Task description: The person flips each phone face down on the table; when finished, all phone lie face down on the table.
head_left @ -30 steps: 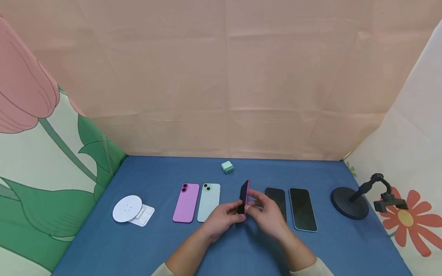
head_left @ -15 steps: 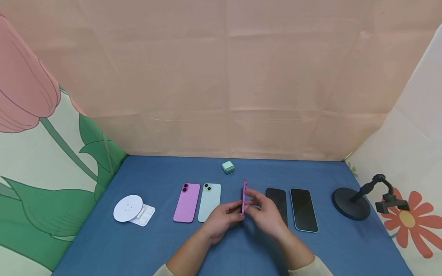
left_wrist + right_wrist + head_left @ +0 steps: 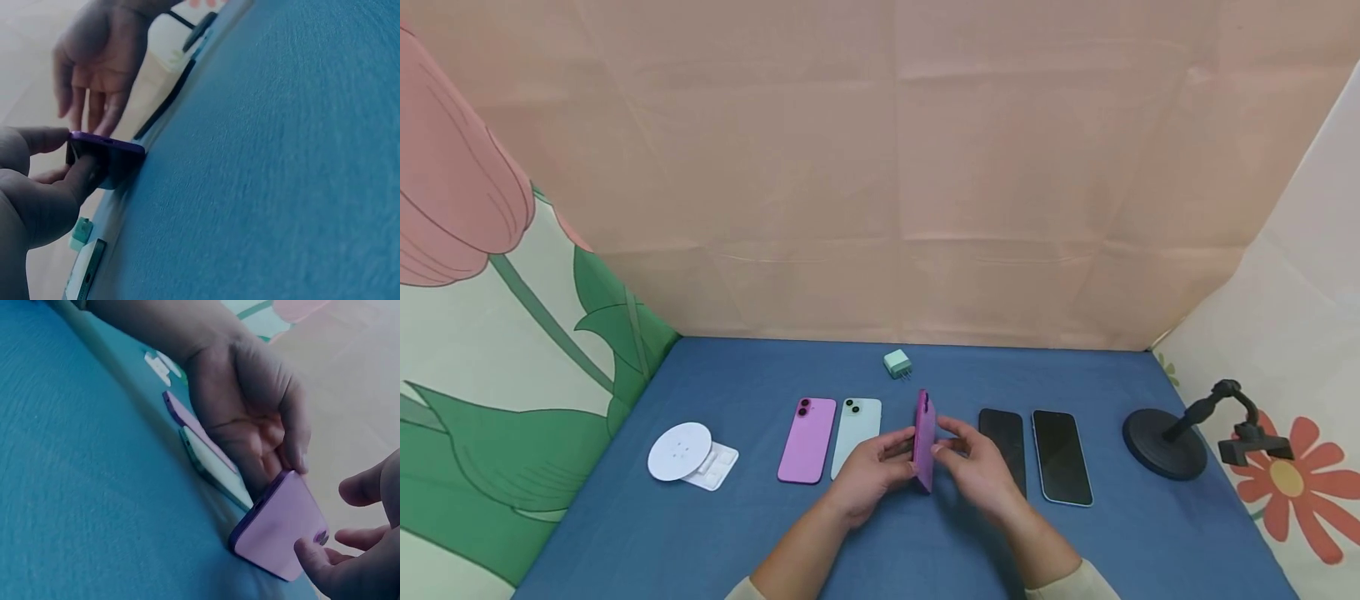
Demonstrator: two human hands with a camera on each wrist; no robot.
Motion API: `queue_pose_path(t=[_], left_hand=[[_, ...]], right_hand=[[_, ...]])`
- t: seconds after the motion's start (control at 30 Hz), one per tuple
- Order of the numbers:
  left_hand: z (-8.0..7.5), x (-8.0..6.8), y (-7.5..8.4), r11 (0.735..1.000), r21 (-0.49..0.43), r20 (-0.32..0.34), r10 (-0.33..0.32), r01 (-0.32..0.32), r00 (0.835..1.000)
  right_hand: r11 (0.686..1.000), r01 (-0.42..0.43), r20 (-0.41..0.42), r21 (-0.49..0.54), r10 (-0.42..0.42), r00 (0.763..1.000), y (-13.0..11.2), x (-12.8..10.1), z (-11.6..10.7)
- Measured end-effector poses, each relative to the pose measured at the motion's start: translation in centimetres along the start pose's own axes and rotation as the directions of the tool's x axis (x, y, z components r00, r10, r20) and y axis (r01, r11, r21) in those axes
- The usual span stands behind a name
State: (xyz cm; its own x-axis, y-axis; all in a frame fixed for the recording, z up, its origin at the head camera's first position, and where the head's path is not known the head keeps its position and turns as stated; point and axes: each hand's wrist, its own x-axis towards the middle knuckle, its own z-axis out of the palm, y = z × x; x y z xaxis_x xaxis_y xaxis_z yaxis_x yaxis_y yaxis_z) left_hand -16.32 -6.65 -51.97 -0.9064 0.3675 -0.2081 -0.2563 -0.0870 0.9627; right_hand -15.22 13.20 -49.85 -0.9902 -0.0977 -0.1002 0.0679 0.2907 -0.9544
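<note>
In the head view, a purple smartphone [image 3: 924,442] stands upright on its edge at the middle of the blue table, its back turned toward the right. My left hand [image 3: 867,482] pinches it by its left side, between thumb and fingers. In the left wrist view, the dark screen side of the phone [image 3: 119,167] faces the left fingers. My right hand [image 3: 983,473] is close at its other side with fingers spread. One right fingertip overlaps the phone's back [image 3: 278,528] near the camera in the right wrist view; the other fingers stand off it.
Left lie a pink-purple phone [image 3: 806,442] and a pale mint phone [image 3: 856,435], backs up. Right lie two dark-screened phones, one black [image 3: 1002,433], one light-edged [image 3: 1062,457]. A mint charging plug [image 3: 897,362], a white disc stand [image 3: 677,452] and a black stand [image 3: 1165,443] surround them.
The held phone has turned from showing its dark screen, through edge-on, to showing its purple back. The left hand has shifted slightly left; the right fingers have come away from its edge.
</note>
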Motion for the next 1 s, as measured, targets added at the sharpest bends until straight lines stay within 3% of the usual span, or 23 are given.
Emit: queue_pose_path(t=[0.23, 0.47, 1.0], left_hand=[[-0.7, -0.3, 0.3, 0.999, 0.035, -0.024, -0.013, 0.014, 1.000], [-1.3, -0.5, 0.3, 0.998, 0.060, -0.037, -0.017, 0.019, 0.999], [-2.4, -0.9, -0.3, 0.995, 0.096, -0.046, -0.003, 0.007, 0.999]], right_hand=[[0.999, -0.029, 0.043, -0.044, 0.031, 0.999, 1.0, 0.3, 0.4], [0.999, -0.034, 0.071, -0.024, 0.036, 0.997, 1.2, 0.4, 0.7], [0.997, -0.053, 0.083, -0.060, 0.058, 0.995, 1.4, 0.7, 1.2]])
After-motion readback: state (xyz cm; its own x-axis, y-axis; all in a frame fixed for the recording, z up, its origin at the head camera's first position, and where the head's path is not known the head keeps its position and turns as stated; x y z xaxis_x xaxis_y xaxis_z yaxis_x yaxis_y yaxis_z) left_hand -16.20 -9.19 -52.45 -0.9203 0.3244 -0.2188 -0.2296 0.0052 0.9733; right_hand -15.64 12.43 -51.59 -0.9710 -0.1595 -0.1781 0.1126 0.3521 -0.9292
